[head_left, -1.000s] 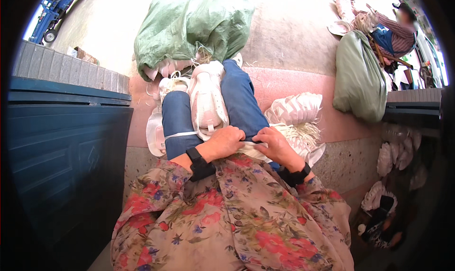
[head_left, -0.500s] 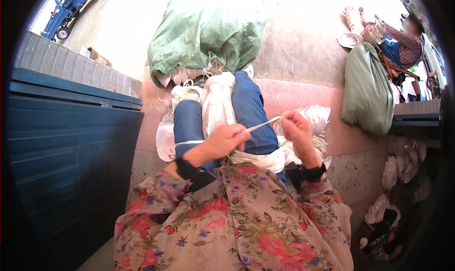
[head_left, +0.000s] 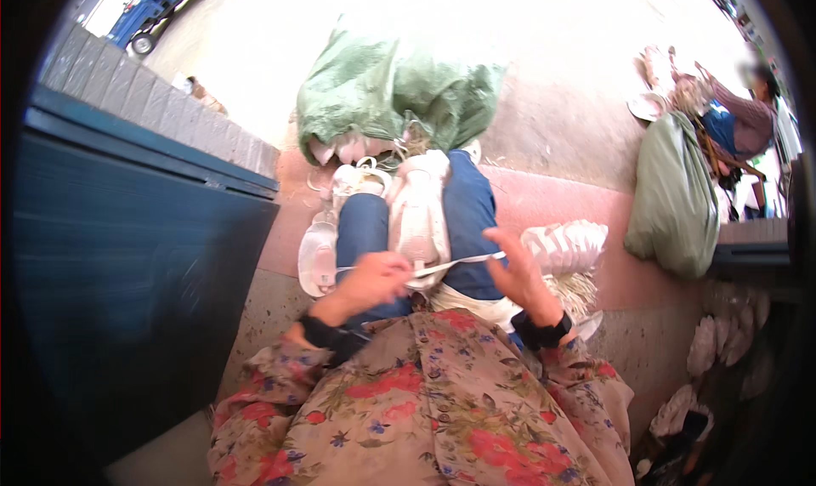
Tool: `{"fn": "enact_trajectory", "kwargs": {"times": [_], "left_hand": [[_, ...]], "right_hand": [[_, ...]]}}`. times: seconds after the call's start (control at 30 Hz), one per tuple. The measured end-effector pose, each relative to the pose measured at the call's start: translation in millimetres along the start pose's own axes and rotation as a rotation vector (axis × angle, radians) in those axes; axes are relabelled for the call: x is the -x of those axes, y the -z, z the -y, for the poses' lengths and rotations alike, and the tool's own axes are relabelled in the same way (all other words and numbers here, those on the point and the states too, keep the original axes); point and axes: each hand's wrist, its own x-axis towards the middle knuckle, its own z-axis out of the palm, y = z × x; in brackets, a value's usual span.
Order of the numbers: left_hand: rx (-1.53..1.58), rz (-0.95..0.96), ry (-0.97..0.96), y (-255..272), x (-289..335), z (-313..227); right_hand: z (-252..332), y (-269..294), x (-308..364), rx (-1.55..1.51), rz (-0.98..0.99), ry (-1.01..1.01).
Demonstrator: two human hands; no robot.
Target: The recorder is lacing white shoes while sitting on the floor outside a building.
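Between my knees, in blue trousers, stands a stack of white shoe-shaped pieces (head_left: 418, 197), nested together. A thin white strip (head_left: 459, 266) crosses the stack's near end, stretched between my hands. My left hand (head_left: 376, 282) is over my left thigh; its fingers are bent together at one end of the strip, slightly blurred. Above my right thigh, my right hand (head_left: 520, 275) has its thumb and forefinger apart, with the strip running in between them. A white cloth-like bundle (head_left: 476, 303) lies across my lap under the right wrist.
A large green sack (head_left: 395, 95) of white pieces lies ahead of my feet. Right of me are a row of white pieces (head_left: 568, 246) and pale strips (head_left: 574, 292). A green bag (head_left: 676, 197) stands near a seated person (head_left: 739, 120). A blue metal door (head_left: 144, 290) borders my left.
My right hand has lowered and its thumb and forefinger have parted from their pinch. My left hand has moved a little left and down. The view has shifted, so the surroundings appear lower and further right.
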Motion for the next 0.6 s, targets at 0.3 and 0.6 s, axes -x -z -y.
{"fn": "enact_trajectory", "kwargs": {"times": [0.3, 0.6], "left_hand": [[0.372, 0.010, -0.186, -21.2, 2.5, 16.4], [-0.185, -0.602, -0.417, 61.5, -41.6, 0.5]], "right_hand": [[62.6, -58.9, -23.3, -0.747, 0.565, -0.517], [11.3, -67.6, -78.1, -0.469, 0.238, -0.518]]}}
